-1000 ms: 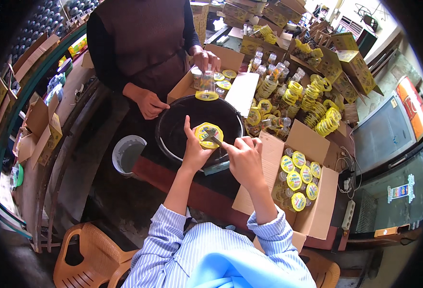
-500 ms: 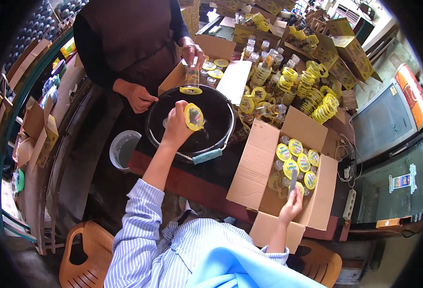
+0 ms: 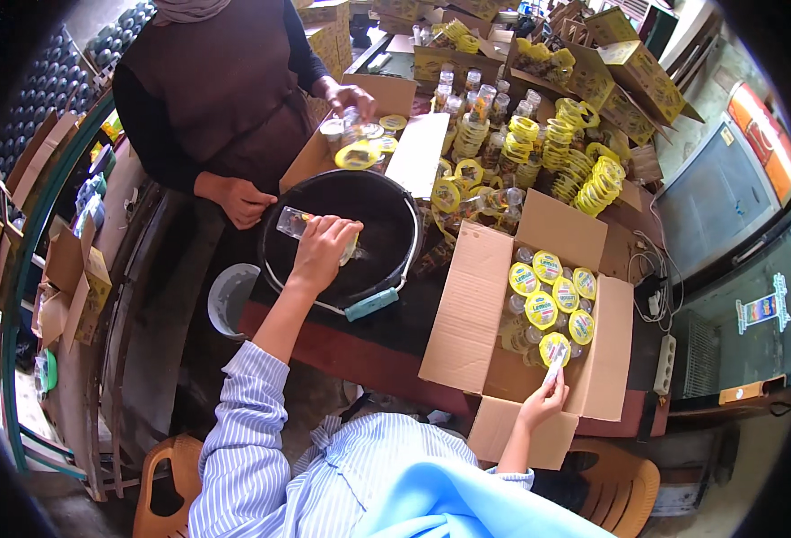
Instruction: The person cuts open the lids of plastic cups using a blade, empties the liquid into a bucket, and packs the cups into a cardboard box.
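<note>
Over the black bucket (image 3: 340, 184), my left hand (image 3: 324, 247) is closed around a clear, tube-like container (image 3: 295, 221); a bit of yellow shows by my fingers. My right hand (image 3: 543, 403) pinches a narrow, flat, pale blade-like strip (image 3: 557, 366) above an open cardboard box (image 3: 469, 309). Its tip overlaps the nearest of several clear containers with round yellow tops (image 3: 541, 309) standing in that box. Across the bucket, a co-worker's hand (image 3: 351, 97) holds a clear container with a yellow ring (image 3: 358, 154); their other hand (image 3: 243, 202) rests near the rim.
Many clear containers and stacked yellow rings (image 3: 584, 184) crowd the table behind the box. Another open carton (image 3: 427, 152) stands beyond the bucket. A grey pail (image 3: 232, 300) sits left of the table. Orange chairs (image 3: 615, 489) flank me, and a cable (image 3: 651, 260) lies at right.
My left hand has turned the container, so its yellow top faces away and its clear body points left. The co-worker's container has tilted. My right hand's strip now looks pale and is lower.
</note>
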